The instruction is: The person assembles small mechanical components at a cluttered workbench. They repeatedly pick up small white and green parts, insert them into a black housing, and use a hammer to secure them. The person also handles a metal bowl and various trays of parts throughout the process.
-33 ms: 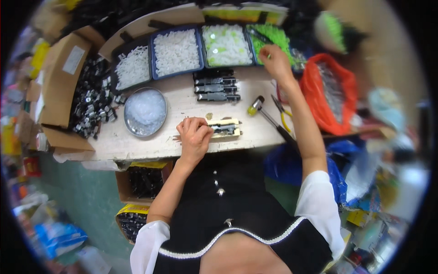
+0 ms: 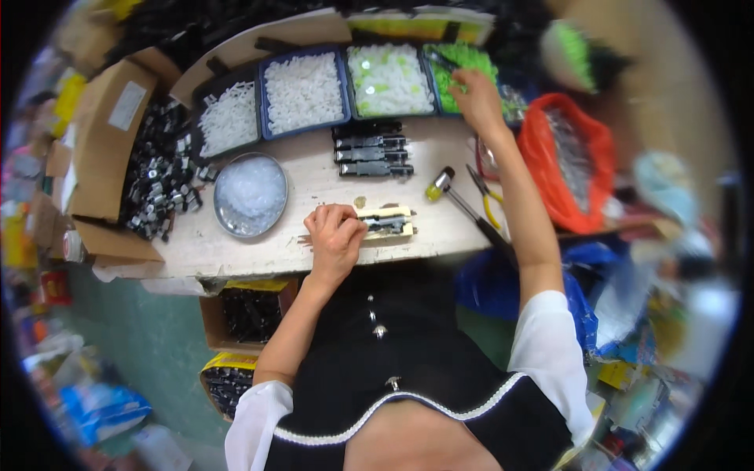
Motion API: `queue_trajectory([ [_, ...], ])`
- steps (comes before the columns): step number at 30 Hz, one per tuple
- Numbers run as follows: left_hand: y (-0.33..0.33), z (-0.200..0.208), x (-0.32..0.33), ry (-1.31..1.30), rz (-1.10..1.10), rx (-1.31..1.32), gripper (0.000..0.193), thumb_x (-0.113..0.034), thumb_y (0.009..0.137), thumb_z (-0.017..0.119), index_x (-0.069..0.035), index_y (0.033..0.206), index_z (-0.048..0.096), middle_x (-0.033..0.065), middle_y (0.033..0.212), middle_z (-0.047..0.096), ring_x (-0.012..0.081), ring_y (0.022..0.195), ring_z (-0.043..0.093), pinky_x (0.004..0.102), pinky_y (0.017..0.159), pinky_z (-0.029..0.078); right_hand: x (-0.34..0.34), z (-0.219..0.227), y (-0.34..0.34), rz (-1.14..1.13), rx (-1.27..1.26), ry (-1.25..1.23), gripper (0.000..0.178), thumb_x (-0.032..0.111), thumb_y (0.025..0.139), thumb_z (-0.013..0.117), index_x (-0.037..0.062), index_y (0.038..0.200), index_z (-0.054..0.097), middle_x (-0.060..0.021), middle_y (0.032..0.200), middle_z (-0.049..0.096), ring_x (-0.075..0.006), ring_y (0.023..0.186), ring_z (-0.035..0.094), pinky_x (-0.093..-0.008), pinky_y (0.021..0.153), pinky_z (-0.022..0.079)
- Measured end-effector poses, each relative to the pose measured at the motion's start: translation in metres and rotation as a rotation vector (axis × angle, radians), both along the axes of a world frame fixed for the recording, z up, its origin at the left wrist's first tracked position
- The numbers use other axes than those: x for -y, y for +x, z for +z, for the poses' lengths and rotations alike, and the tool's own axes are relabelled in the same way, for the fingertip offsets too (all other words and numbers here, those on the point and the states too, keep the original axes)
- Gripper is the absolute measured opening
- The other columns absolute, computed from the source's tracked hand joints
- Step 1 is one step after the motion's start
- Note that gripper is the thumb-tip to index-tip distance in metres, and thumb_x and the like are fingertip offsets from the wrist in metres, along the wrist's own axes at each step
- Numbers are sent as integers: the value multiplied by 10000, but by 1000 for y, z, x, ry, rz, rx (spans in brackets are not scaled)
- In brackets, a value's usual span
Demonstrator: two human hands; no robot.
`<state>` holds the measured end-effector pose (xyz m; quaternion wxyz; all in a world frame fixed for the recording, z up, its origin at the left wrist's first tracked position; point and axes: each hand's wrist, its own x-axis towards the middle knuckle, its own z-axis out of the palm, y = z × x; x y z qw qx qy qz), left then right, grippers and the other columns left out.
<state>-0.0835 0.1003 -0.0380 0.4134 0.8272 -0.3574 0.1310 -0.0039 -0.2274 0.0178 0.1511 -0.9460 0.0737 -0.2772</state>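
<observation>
My left hand (image 2: 335,235) is closed over the left end of a black-and-silver metal part (image 2: 385,223), which lies in a cream-coloured holding block (image 2: 404,229) near the table's front edge. Its curled fingers hide that end. My right hand (image 2: 477,98) reaches to the far right, over a tray of small green plastic pieces (image 2: 479,59). Its thumb and fingers are drawn together; whatever is between them is too small to make out. Several similar black-and-silver parts (image 2: 375,154) lie in a stack beyond the block.
Trays of small white pieces (image 2: 304,92) line the back. At left are a round metal dish (image 2: 250,232) and a carton (image 2: 110,141) beside heaped black parts (image 2: 165,180). A hammer (image 2: 463,202), yellow-handled pliers (image 2: 492,208) and a red bag (image 2: 601,165) are at right.
My right hand has shifted slightly to the right and farther away over the green pieces. The left hand stays in place on the metal part.
</observation>
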Motion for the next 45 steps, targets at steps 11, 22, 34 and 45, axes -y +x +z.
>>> queue_trajectory([
  [11,-1,-1,-2,15,37,-20,126,-74,677,669,-90,789,613,34,881,566,213,894,480,348,801,288,24,3,40,-185,-34,-353,288,138,802,521,108,1081,585,-109,987,630,-288,906,587,-488,734,422],
  [22,-3,-2,-5,20,35,7,200,-97,681,694,-101,876,648,18,922,565,203,929,474,357,807,289,-81,12,-66,232,-61,370,434,296,835,617,30,1159,504,-206,1025,614,-291,961,606,-343,833,454],
  [34,-7,9,-39,-1,127,-92,405,-91,658,715,-105,1053,628,33,1013,546,218,957,456,349,835,304,-175,-20,-118,559,-213,39,291,174,725,679,83,988,593,-80,944,511,-254,936,458,-392,748,315],
  [45,-1,1,-43,-7,101,-87,410,-104,682,681,-108,1085,603,48,1010,554,225,963,455,360,816,294,-190,-30,-110,598,-213,22,239,190,739,669,91,949,618,-51,870,503,-228,874,453,-377,726,297],
])
